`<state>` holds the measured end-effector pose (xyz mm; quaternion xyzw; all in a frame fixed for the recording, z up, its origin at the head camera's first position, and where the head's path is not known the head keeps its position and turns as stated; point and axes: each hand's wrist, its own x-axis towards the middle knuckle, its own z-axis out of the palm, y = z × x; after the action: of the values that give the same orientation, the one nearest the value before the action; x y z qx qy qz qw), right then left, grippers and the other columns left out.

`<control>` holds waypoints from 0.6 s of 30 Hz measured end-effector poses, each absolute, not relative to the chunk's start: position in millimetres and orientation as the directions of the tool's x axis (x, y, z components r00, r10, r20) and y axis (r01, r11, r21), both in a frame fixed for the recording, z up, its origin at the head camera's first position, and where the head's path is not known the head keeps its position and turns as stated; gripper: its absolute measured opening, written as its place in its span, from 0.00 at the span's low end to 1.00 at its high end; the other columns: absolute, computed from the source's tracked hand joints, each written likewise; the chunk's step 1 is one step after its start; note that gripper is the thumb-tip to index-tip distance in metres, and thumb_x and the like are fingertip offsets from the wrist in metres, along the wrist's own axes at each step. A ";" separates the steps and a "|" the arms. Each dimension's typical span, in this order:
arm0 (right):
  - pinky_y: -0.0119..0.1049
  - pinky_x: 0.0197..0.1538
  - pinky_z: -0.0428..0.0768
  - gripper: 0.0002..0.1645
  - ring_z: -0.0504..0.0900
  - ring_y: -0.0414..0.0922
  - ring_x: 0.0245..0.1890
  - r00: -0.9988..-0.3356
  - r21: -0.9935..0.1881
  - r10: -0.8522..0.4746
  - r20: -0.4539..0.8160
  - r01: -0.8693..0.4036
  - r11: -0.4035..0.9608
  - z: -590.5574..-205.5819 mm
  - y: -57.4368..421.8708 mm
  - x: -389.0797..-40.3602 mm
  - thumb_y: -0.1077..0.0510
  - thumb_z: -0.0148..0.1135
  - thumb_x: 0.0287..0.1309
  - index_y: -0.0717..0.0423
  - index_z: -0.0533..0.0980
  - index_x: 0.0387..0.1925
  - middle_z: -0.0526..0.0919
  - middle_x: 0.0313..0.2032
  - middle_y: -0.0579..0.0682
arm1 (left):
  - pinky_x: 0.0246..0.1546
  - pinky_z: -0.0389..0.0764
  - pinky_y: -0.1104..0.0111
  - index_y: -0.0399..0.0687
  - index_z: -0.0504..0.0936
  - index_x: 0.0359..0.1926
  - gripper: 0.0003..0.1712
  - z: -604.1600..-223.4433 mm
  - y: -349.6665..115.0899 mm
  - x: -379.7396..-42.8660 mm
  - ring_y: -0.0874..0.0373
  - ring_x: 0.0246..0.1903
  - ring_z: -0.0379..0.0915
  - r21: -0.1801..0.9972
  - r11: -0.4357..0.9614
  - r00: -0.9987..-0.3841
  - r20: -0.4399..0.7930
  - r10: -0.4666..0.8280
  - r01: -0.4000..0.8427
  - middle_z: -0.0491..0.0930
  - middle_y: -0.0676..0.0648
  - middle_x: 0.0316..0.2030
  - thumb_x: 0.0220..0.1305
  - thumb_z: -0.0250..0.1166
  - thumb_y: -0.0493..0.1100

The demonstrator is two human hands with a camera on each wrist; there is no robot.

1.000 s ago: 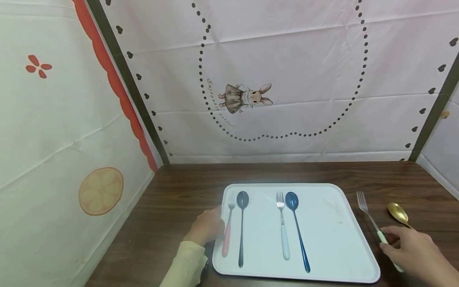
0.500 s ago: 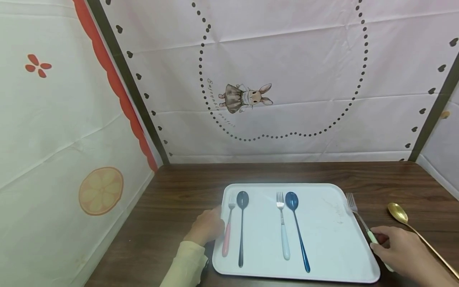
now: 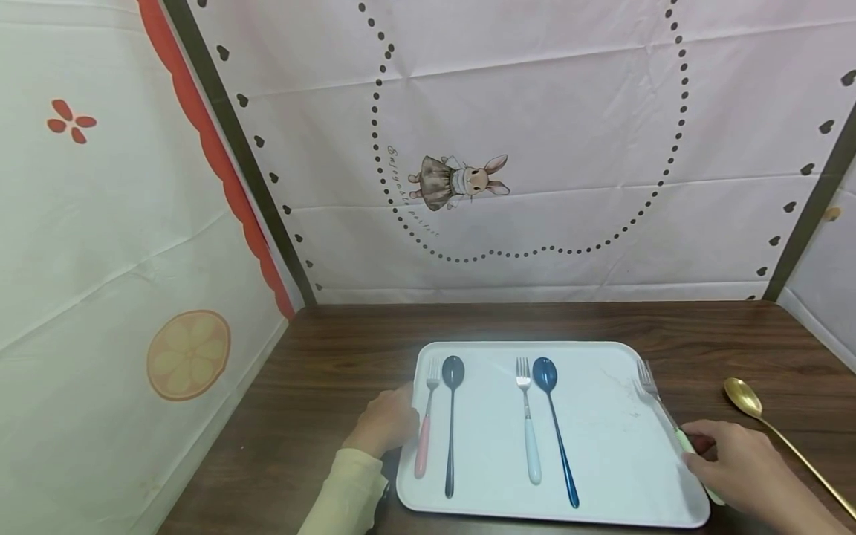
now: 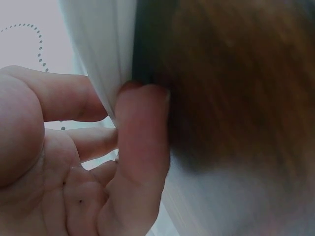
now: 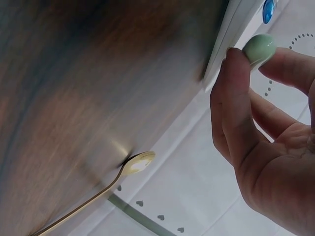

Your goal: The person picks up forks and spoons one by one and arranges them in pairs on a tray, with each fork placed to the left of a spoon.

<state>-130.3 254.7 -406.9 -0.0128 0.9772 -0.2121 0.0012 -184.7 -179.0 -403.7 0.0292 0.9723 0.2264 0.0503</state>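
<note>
Between the thumb and fingers of my right hand (image 3: 738,457) is a fork with a pale green handle (image 5: 260,49), pinched by that handle. In the head view its metal tines overlap the right rim of the white tray (image 3: 622,461). My left hand (image 3: 384,422) grips the tray's left edge; the left wrist view has its fingers on either side of the white rim (image 4: 101,49). On the tray lie a pink-handled fork (image 3: 422,449) beside a dark spoon (image 3: 453,371), and a light-blue-handled fork (image 3: 531,449) beside a blue spoon (image 3: 545,374).
A long gold spoon (image 3: 744,397) lies on the brown wooden table (image 3: 321,394), right of the tray and close by my right hand. Printed white cloth (image 3: 555,126) hangs at the back and both sides of the table.
My right hand has moved left with the green-handled fork, bringing its tines from beside the tray to over its right rim. More of the gold spoon shows. The left hand stays put.
</note>
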 end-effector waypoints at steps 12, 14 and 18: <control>0.41 0.24 0.74 0.20 0.75 0.41 0.24 -0.997 -0.417 -0.060 0.041 -0.071 0.906 -408.4 249.4 -130.8 0.58 0.67 0.42 0.66 0.79 0.40 0.80 0.24 0.46 | 0.21 0.73 0.60 0.37 0.71 0.53 0.21 -403.1 -178.0 -185.5 0.53 0.22 0.68 0.434 0.901 -0.993 -0.093 0.072 0.024 0.73 0.44 0.29 0.58 0.52 0.38; 0.41 0.24 0.74 0.21 0.74 0.41 0.24 -0.998 -0.420 -0.056 0.030 -0.064 0.905 -407.4 248.0 -131.3 0.59 0.67 0.42 0.66 0.79 0.40 0.80 0.24 0.46 | 0.22 0.74 0.59 0.38 0.71 0.52 0.20 -403.1 -178.1 -185.5 0.53 0.23 0.68 0.430 0.903 -0.993 -0.095 0.068 0.021 0.73 0.44 0.29 0.58 0.52 0.38; 0.41 0.24 0.74 0.20 0.74 0.41 0.23 -0.997 -0.423 -0.065 0.048 -0.079 0.903 -406.1 244.8 -131.1 0.59 0.67 0.41 0.65 0.79 0.40 0.80 0.24 0.46 | 0.23 0.74 0.59 0.38 0.71 0.51 0.19 -402.5 -177.7 -185.4 0.53 0.24 0.68 0.424 0.905 -0.993 -0.097 0.066 0.019 0.73 0.44 0.30 0.58 0.52 0.38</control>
<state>-131.1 244.8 -406.1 -0.0368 0.9753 -0.2173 -0.0166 -185.4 -177.7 -402.5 0.0219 0.9745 0.2166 0.0546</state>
